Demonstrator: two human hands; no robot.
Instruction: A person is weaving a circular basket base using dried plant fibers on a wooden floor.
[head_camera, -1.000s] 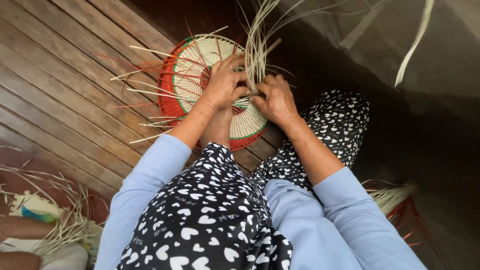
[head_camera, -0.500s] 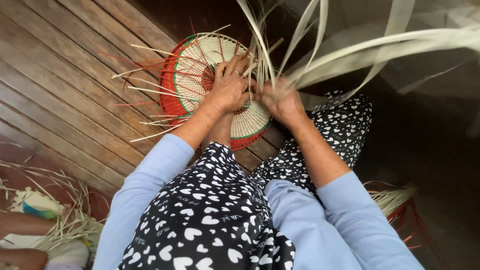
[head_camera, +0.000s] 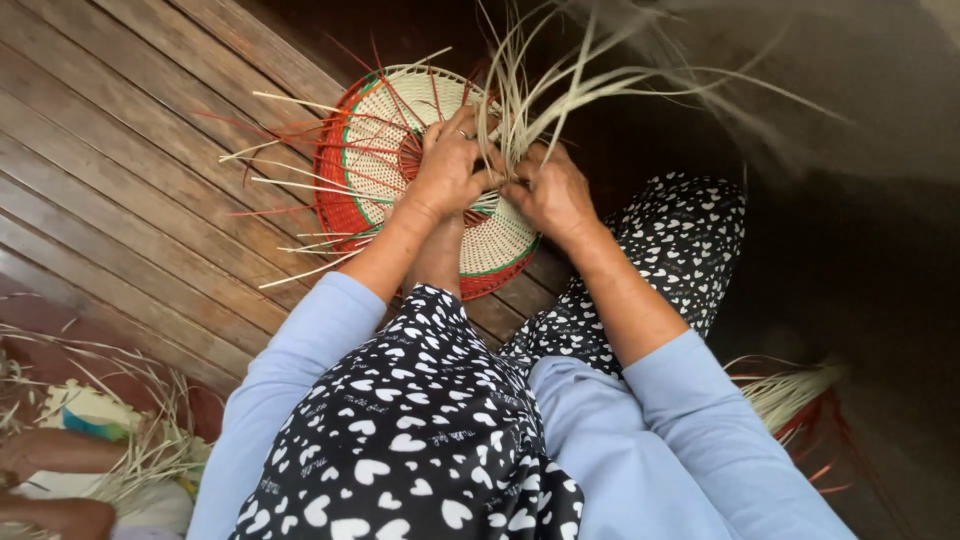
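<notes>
Fingers of both hands pinch pale straw strands over a woven basket; plank floor, perhaps a dim veranda.

A: Setting? Looks like a home craft spot, floor-level work.
B: Agreed. Worn wooden plank floor, person seated on it, loose straw strips scattered at left, another bundle of dyed strips at right.

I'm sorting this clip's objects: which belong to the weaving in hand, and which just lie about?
In hand:
- round woven cream, red and green basket piece
- pale loose straw strands
- left hand
- right hand

Lying about:
- straw bundle at right
- straw pile at lower left
</notes>
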